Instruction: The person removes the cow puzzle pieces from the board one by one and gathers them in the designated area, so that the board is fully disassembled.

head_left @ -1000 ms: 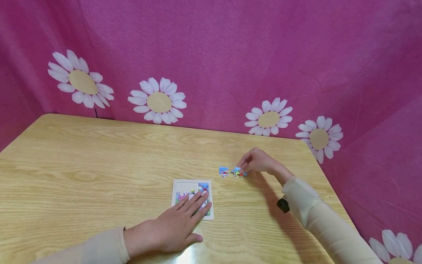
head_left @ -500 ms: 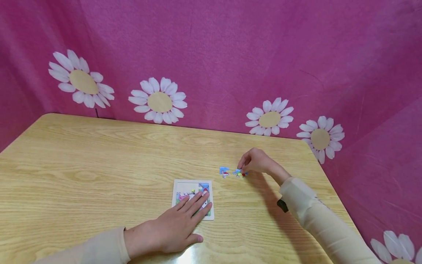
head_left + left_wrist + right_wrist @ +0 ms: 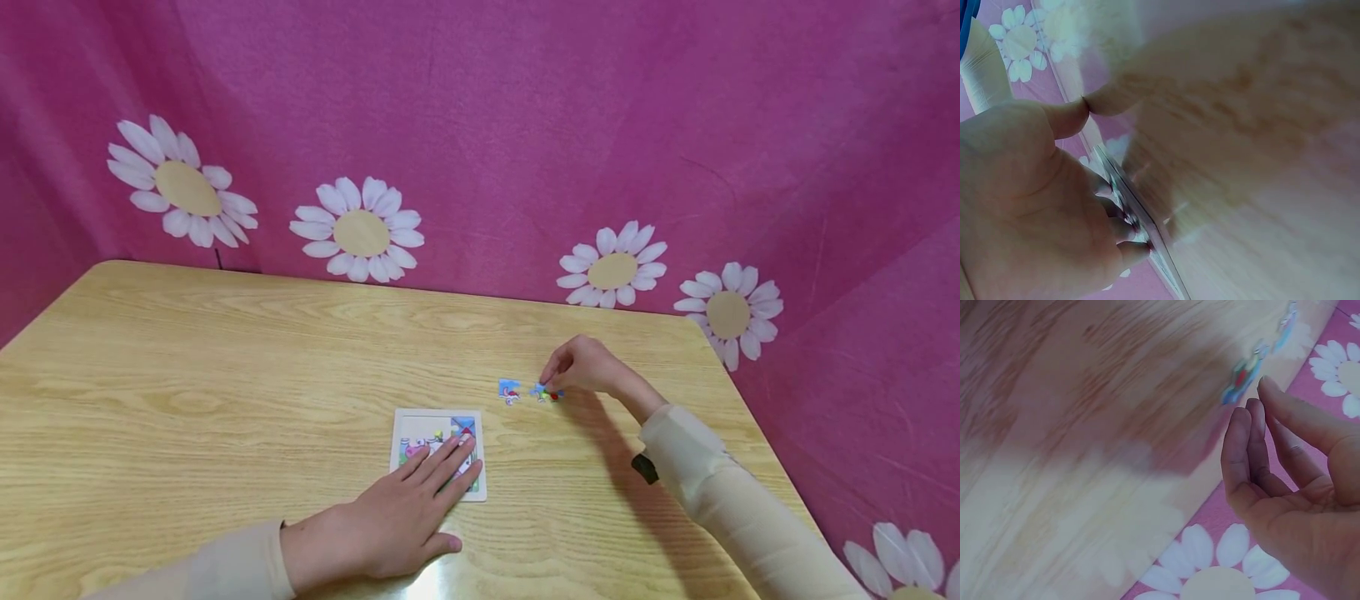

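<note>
In the head view, my left hand (image 3: 397,517) lies with straight, spread fingers across a small jigsaw puzzle (image 3: 427,454) in a pale square frame, covering part of its picture. The puzzle's upper left is bare. The left wrist view shows the fingertips (image 3: 1135,249) on the tray, seen edge-on. My right hand (image 3: 588,367) pinches at the edge of a blue, yellow and red puzzle piece (image 3: 546,393) at the table surface. In the right wrist view, thumb and fingertips come close together beside that puzzle piece (image 3: 1244,380). A second blue-and-red piece (image 3: 509,390) lies just left of it.
The wood-grain table (image 3: 225,375) extends left and behind the hands. A pink curtain (image 3: 480,125) with white daisies hangs along its back and right sides. A dark object (image 3: 643,468) shows beside the right sleeve.
The piece at my right fingertips has turned and shifted slightly, and more of its blue shows. The right hand has barely moved. My left hand stays on the puzzle.
</note>
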Demonstrator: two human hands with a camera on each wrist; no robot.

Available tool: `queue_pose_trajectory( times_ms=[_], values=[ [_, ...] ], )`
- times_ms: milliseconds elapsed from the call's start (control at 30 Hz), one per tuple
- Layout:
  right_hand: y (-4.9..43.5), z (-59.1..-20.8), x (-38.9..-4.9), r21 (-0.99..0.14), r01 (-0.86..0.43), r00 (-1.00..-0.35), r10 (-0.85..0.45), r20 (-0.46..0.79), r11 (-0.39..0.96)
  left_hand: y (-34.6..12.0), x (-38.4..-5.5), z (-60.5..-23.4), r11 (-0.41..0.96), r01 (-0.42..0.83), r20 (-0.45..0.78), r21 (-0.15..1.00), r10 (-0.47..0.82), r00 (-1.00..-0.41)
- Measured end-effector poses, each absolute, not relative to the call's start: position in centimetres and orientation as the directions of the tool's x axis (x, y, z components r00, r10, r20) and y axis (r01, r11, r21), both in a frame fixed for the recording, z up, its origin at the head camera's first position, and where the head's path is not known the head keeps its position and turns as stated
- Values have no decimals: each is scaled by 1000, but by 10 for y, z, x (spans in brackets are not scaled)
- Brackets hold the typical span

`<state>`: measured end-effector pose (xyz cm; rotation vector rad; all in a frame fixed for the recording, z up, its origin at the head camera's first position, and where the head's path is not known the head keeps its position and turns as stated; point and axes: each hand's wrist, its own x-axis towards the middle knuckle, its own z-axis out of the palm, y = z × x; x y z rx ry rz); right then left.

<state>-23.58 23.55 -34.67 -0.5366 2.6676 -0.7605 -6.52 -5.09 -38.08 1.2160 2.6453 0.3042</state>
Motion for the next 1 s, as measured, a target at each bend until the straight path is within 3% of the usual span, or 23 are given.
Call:
queue_pose_trajectory(
  times_ms=[167,400,633,1000],
  values=[
    [225,-341,-225,-595,-298,-864,-476,-164,746,-51,-64,-376,644,713,-126,279,760,-637],
    [197,-340,-210,-662,-385,-793,-598,-120,643,-50,-64,-376,650,717,-124,252,756,-643],
    [169,-348,-200,-727,-369,-757,-641,-127,579,-48,-62,-375,664,716,-148,215,747,-648],
    [149,-351,-195,-682,-408,-740,-657,-141,607,-46,-55,-378,657,730,-152,187,754,-640]
  ],
)
